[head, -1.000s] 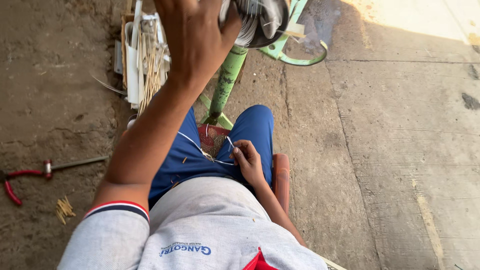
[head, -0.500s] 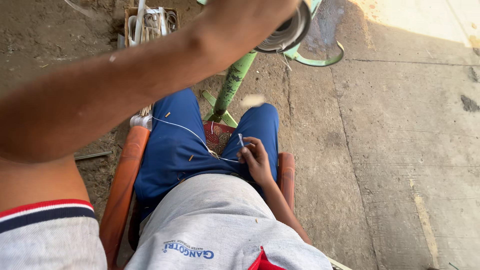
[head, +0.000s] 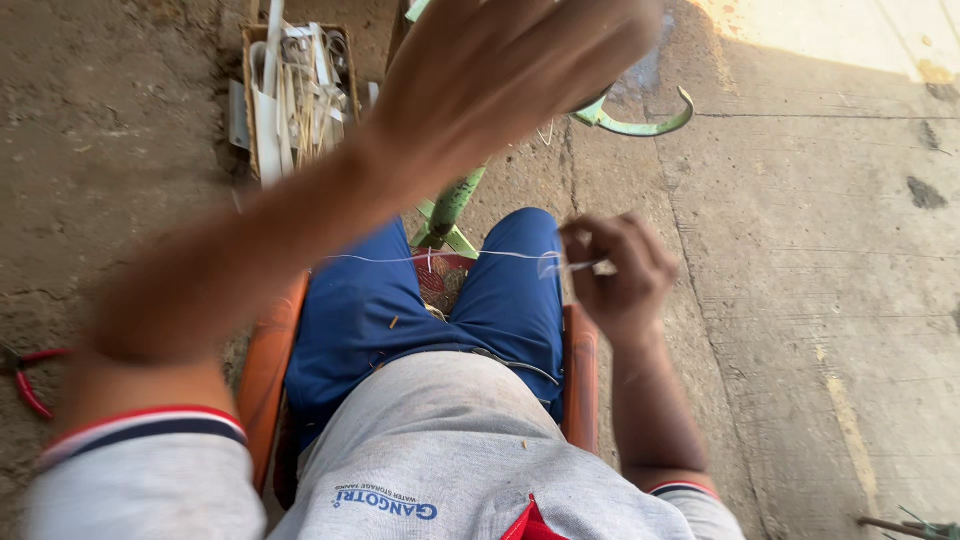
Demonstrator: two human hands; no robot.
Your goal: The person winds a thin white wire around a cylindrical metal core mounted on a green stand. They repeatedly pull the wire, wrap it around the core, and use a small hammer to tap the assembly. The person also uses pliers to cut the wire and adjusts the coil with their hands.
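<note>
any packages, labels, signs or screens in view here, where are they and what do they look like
Open box: on the ground top left, brown, rectangular, filled with pale strips and wires.
Printed logo: on the front of the grey shirt, bottom centre, small blue lettering.
No signs or screens.

The person sits on a seat [head: 268,372] at the frame's centre, legs pointing toward 12 o'clock, with a thin wire [head: 440,258] stretched across the knees from 9 to 3 o'clock, its end pinched in the fingers [head: 578,243] of the right hand [head: 618,275]. The left hand [head: 520,60] is raised at 12 o'clock, in front of a metal stand [head: 452,205] that rises from the floor [head: 820,260] between the knees. A box of strips [head: 295,90] lies on the ground at 11 o'clock, and pliers [head: 30,378] at 9 o'clock.
</note>
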